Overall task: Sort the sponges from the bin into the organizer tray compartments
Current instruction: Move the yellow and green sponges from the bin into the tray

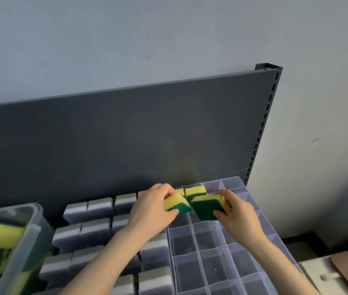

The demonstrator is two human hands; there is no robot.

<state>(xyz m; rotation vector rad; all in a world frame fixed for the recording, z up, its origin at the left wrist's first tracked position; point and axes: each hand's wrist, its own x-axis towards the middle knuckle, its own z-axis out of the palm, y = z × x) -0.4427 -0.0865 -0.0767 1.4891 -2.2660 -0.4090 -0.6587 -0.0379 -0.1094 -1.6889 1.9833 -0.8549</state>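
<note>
A dark panel point(126, 135) backs the shelf, running from 9 o'clock to 2 o'clock. Below it, from centre to 5 o'clock, lies the clear tray point(198, 250), most of its compartments bare. A block of grey sponges point(96, 228) fills the compartments at 7 o'clock. The bin point(30, 226) sits at 8 o'clock with yellow-green sponges inside.

Just below centre, the left hand point(149, 211) grips 1 sponge point(177, 204), fingers on top and thumb under it. The right hand point(239, 211) pinches a second sponge point(208, 206), green face toward the camera. The 2 sponges touch or nearly touch, and both are held over the tray's far rows. Behind them, 2 placed sponges point(195, 191) stand in the far row at 12 o'clock of the hands.

The grey lot looks sorted. The yellow-green lot appears barely begun: 2 in, 2 in hand, more in the bin.

The frame's left edge cuts off the bin, so its count cannot be told. The bottom edge cuts off the tray's near rows. The left forearm covers some grey sponges. The left-hand sponge hides most of 1 placed sponge. Which compartments the held sponges are meant for cannot be told.
</note>
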